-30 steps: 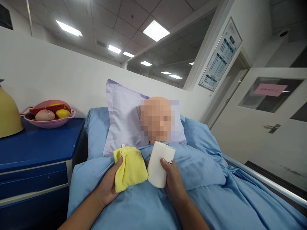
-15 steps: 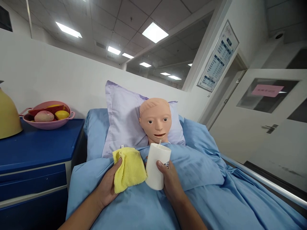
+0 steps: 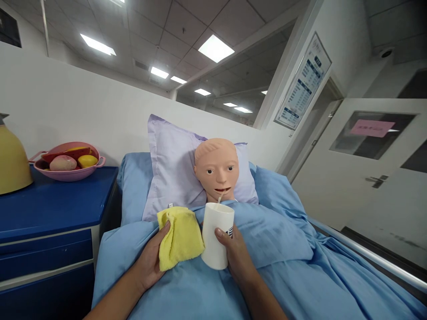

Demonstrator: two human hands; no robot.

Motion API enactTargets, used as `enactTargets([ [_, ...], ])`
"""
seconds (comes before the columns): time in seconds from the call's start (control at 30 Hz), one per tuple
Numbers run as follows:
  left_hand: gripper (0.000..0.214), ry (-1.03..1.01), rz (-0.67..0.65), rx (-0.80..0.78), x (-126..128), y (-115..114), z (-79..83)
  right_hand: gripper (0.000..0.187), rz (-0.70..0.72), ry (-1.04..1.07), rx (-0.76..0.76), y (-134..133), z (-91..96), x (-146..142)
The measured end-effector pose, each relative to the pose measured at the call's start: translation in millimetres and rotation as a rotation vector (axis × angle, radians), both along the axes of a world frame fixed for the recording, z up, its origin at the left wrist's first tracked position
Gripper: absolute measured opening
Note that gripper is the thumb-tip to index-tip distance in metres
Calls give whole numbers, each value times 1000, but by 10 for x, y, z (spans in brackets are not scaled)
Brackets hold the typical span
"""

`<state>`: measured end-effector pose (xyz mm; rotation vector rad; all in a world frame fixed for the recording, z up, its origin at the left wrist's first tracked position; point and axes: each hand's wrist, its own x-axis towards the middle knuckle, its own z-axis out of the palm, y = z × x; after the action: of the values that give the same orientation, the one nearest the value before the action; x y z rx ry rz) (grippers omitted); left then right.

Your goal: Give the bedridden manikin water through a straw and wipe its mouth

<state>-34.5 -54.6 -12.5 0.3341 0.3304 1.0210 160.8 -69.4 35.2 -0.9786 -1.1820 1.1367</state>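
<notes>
My right hand [image 3: 235,255] grips a white cup [image 3: 215,233] held upright over the blue blanket [image 3: 287,271]. A thin straw [image 3: 219,199] rises from the cup to the mouth of a training manikin [image 3: 216,169], whose head lies on a lilac pillow [image 3: 171,166]. My left hand [image 3: 151,262] holds a folded yellow cloth [image 3: 180,238] just left of the cup, below the manikin's chin.
A blue bedside cabinet [image 3: 50,209] stands at the left with a pink bowl of fruit [image 3: 68,161] and a yellow jug [image 3: 11,162] on it. A metal bed rail [image 3: 373,258] runs along the right. A closed door [image 3: 370,178] is beyond it.
The cup has come down a little and stands more upright, so the straw and the manikin's mouth now show. The cloth has hardly moved.
</notes>
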Motion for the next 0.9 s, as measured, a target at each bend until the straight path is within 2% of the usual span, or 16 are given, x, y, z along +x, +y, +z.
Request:
enactTargets([
  [0.23, 58, 44, -2, 61, 68, -60, 81, 52, -50, -49, 89, 2, -40, -9],
  [0.3, 58, 181, 114, 100, 118, -126, 159, 53, -93, -63, 152, -9, -36, -31],
  [0.43, 52, 492, 494, 181, 202, -222, 406, 56, -264, -27, 254, -12, -22, -58],
  [0.5, 47, 509, 672, 368, 250, -189, 572, 58, -386, 10, 269, 6, -17, -43],
  [0.57, 44, 536, 765, 717, 335, -83, 760, 61, -486, 52, 257, 32, -13, -9],
  [0.63, 41, 651, 721, 1143, 470, 83, 949, 65, -536, 92, 263, 58, -4, 34],
  [0.7, 39, 799, 596, 1500, 642, 275, 1110, 68, -583, 127, 286, 72, 15, 71],
  [0.73, 38, 854, 555, 1610, 729, 369, 1169, 68, -603, 142, 288, 74, 27, 84],
  [0.8, 38, 928, 523, 1718, 879, 533, 1231, 68, -620, 185, 258, 68, 53, 96],
  [0.9, 38, 974, 512, 1772, 991, 685, 1177, 67, -583, 270, 214, 62, 73, 94],
])
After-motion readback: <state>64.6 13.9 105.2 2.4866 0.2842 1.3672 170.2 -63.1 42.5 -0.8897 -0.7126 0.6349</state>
